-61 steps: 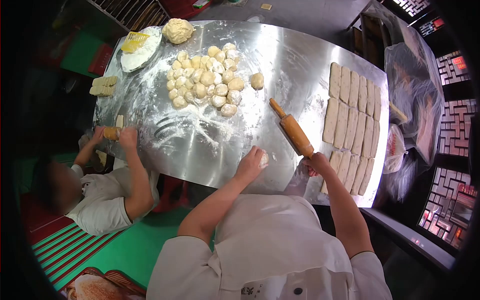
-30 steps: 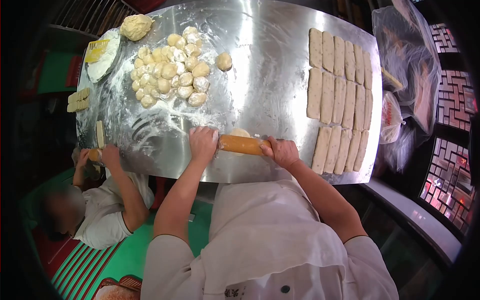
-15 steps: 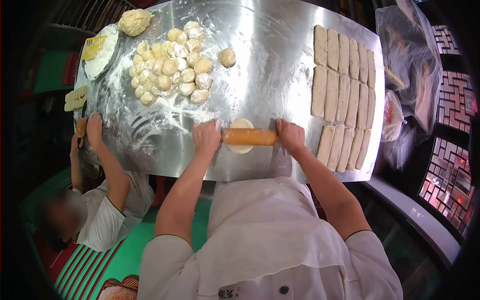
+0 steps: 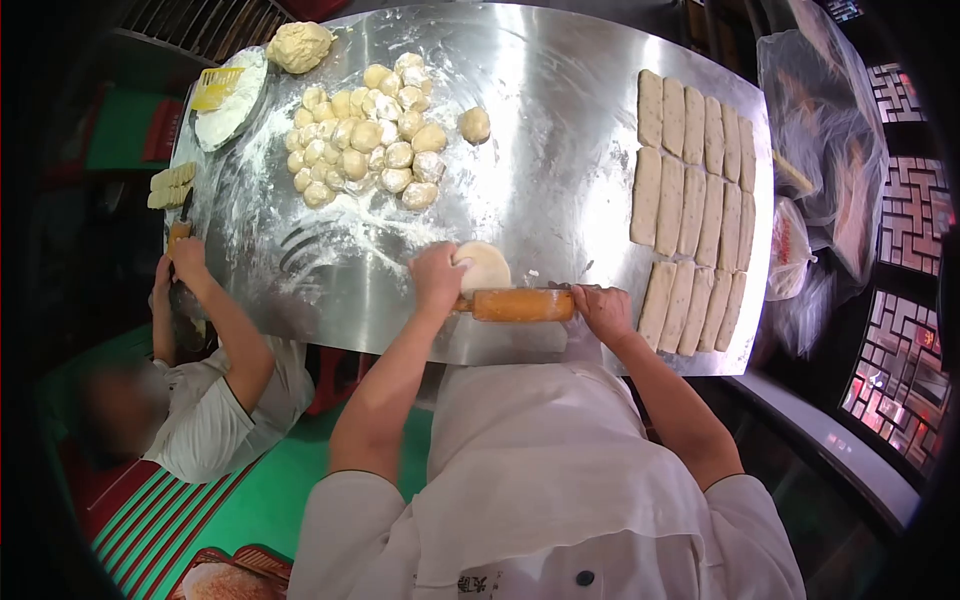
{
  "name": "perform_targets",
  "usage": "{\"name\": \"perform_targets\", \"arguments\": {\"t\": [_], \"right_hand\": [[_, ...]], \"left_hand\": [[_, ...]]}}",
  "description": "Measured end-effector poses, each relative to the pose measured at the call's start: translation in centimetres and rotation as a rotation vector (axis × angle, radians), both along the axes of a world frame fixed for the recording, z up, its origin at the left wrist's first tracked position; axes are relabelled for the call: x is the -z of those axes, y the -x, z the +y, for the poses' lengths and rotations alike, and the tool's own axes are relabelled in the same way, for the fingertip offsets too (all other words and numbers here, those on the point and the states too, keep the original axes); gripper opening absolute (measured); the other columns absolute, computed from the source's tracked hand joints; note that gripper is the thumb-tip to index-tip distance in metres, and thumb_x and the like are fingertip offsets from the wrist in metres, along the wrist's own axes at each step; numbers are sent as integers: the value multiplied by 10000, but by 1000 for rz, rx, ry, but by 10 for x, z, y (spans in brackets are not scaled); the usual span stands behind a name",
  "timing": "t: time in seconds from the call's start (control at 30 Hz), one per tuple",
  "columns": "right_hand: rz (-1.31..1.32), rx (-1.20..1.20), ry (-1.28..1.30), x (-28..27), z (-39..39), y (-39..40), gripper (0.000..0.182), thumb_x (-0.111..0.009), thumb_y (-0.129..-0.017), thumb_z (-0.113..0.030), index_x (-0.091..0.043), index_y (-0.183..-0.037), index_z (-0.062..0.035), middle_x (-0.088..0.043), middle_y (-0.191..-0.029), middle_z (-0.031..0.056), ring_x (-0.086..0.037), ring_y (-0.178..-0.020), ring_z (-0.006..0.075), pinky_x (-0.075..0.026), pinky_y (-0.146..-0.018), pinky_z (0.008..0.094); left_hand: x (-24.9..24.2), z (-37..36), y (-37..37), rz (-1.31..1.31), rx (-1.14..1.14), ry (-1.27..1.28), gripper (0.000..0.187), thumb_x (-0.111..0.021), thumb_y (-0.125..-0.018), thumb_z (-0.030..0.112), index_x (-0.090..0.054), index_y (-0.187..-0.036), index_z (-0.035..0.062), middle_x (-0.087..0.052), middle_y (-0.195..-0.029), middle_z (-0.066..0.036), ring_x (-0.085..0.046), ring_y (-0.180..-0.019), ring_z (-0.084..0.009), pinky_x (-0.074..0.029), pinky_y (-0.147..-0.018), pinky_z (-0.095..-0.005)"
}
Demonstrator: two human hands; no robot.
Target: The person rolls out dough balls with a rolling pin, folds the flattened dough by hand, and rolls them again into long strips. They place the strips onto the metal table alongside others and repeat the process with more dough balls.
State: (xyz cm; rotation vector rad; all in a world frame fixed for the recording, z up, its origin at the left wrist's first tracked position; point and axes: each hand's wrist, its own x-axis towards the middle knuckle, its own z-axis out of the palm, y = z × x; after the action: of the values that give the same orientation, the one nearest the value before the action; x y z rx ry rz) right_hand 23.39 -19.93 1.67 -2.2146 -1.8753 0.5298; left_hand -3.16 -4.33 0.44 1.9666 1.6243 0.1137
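A flat round of dough (image 4: 484, 268) lies on the metal table in front of me. My left hand (image 4: 436, 282) is closed at its left edge, with the thumb over the dough and the fingertips hidden. Just below the round is a wooden rolling pin (image 4: 523, 305), its left handle end beside my left hand. The fingers of my right hand (image 4: 603, 312) wrap round the pin's right handle. Beyond my hands sits a pile of floured dough balls (image 4: 355, 135), with one single ball (image 4: 475, 125) apart to its right.
Rows of long dough strips (image 4: 672, 210) cover the table's right side. At the far left are a large dough lump (image 4: 299, 47) and a flour tray with a yellow scraper (image 4: 215, 88). A co-worker (image 4: 230, 400) stands left, hands near a wooden-handled tool (image 4: 178, 232).
The rolling pin has come off the dough round toward my body. My left hand has gone from the pin's handle to the dough's edge. The view has shifted slightly.
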Motion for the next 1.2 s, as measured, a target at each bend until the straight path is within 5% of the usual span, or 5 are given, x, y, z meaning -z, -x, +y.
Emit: {"name": "perform_targets", "arguments": {"t": [0.2, 0.53, 0.77, 1.0, 1.2], "right_hand": [[-32, 274, 109, 17, -30, -33, 455, -451, -986, -389, -682, -721, -98, -647, -614, 104, -631, -580, 333, -494, -549, 435], [230, 554, 36, 34, -35, -59, 587, -343, -1007, -454, -658, -755, -27, -606, -624, 124, -593, -594, 289, -456, -630, 400], [321, 474, 55, 80, -48, -69, 490, -401, -997, -403, -617, -830, 3, -611, -654, 136, -605, -611, 274, -473, -614, 382], [-119, 169, 61, 75, -54, -59, 423, -673, -800, -144, -500, -1170, -34, -657, -856, 149, -644, -759, 352, -509, -619, 453], [-38, 235, 101, 76, -51, -63, 233, -526, -943, -248, -567, -1063, -52, -664, -774, 102, -641, -709, 326, -506, -628, 435]], "left_hand": [[18, 69, 126, 45, -483, -449, 247, -735, -788, 162, -617, -951, 20, -629, -870, -139, -599, -852, -300, -452, -797, -400], [-27, -31, -21, -1062, -443, 525, 154, -684, -868, 116, -601, -956, 21, -641, -865, -17, -569, -780, -51, -444, -691, -225], [18, -33, -63, -299, -207, -87, 254, -737, -746, 185, -628, -904, 20, -635, -865, -166, -608, -805, -358, -469, -749, -426], [11, 57, 82, -159, -682, -206, 220, -728, -788, 142, -606, -928, 24, -638, -911, -152, -612, -843, -356, -465, -769, -417], [-17, 16, 108, -66, -118, -650, 245, -718, -720, 15, -569, -911, 52, -613, -1080, -118, -558, -1040, -329, -416, -905, -455]]}}
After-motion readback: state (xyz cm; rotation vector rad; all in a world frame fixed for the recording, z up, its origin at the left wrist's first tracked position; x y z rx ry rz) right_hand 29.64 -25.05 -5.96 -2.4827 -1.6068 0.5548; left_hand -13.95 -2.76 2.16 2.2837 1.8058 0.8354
